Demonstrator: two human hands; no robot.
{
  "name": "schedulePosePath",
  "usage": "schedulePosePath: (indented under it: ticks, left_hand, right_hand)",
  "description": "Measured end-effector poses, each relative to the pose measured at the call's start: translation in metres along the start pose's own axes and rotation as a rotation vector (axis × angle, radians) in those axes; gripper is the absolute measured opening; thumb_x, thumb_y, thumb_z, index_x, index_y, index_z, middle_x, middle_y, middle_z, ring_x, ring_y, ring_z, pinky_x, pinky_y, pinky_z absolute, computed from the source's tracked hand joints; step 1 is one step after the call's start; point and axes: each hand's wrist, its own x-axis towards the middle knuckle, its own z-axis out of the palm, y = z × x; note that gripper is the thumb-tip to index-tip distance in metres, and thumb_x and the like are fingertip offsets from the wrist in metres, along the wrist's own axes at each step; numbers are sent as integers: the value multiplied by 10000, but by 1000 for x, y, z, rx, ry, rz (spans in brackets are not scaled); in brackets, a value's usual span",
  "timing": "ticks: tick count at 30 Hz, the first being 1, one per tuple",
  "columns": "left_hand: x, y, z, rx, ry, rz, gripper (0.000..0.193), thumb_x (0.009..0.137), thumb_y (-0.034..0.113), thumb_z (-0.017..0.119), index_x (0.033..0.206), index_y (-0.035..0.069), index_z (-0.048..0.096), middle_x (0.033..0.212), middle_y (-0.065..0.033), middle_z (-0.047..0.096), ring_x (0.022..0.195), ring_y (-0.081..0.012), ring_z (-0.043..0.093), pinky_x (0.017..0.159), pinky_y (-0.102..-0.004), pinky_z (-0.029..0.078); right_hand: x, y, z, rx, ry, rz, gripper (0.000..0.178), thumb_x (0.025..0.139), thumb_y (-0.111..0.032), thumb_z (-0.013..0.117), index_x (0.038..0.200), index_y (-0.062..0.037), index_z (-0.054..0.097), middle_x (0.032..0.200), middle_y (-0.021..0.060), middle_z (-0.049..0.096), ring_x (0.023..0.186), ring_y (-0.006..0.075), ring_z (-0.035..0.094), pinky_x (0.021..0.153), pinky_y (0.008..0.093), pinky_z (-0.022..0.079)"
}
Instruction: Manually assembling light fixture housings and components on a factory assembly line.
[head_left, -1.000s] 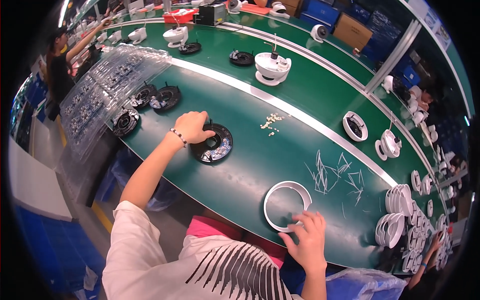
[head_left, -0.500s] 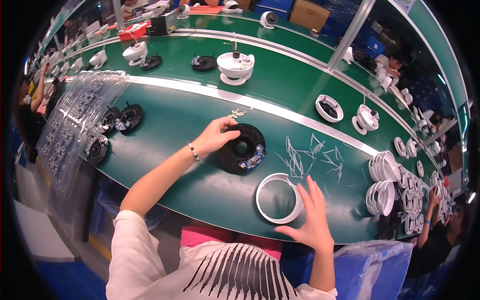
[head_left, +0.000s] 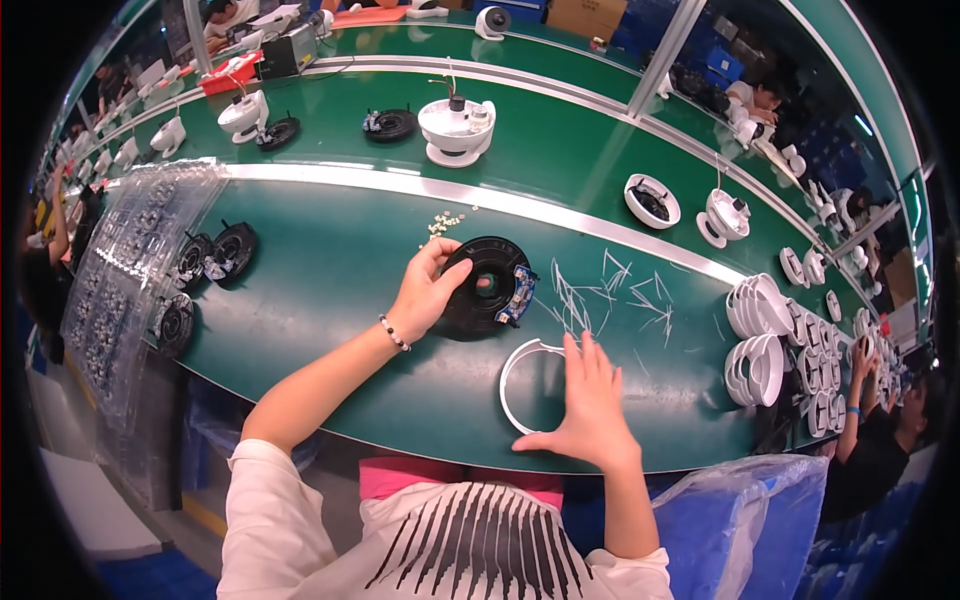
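My left hand (head_left: 422, 295) grips a round black plastic disc (head_left: 492, 252) by its left side, thumb on top. A small blue circuit board (head_left: 519, 294) sits at the disc's right edge, and a hole shows in its middle. Close by, a white plastic ring (head_left: 507, 388) lies on the green worktable (head_left: 310, 330). My right hand (head_left: 595, 405) is over the ring's right side with fingers stretched and thumb spread, covering part of it. Whether the palm touches the ring I cannot tell.
Thin white strips (head_left: 572, 298) and small pale pieces (head_left: 440, 226) lie scattered ahead. White rings are stacked (head_left: 754, 370) at the right. More black discs (head_left: 232, 248) and clear trays of parts (head_left: 120, 270) stand left. Beyond a metal rail, a green conveyor carries white housings (head_left: 456, 128).
My right hand has shifted left over the white ring and now hides its right side. The black disc has turned slightly in my left hand. The whole view has shifted a little.
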Motion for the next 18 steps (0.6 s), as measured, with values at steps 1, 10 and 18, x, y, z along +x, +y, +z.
schedulePosePath:
  ticks: [1,10,18]
  left_hand:
    - [-2,2,1,-18,4,-5,149,823,86,533,946,24,476,872,-34,551,776,-70,516,709,-205,423]
    - [-15,3,21,-181,54,29,171,848,46,485,1004,11,424,921,-68,563,835,-90,531,730,-222,444]
    - [-30,24,23,-883,-278,-549,621,836,490,312,1278,53,319,1249,-155,404,1146,-291,400,981,-453,287]
  right_hand:
    - [2,-5,5,-24,5,12,1142,451,-400,791,1301,23,156,1312,277,177,1211,424,199,979,523,182]
    - [44,11,-4,821,529,-76,1132,436,-272,829,1292,41,158,1276,217,280,1151,307,357,963,366,298]
    - [71,-16,26,633,444,-212,1172,433,-303,835,1307,38,132,1276,196,292,1173,262,349,974,352,293]
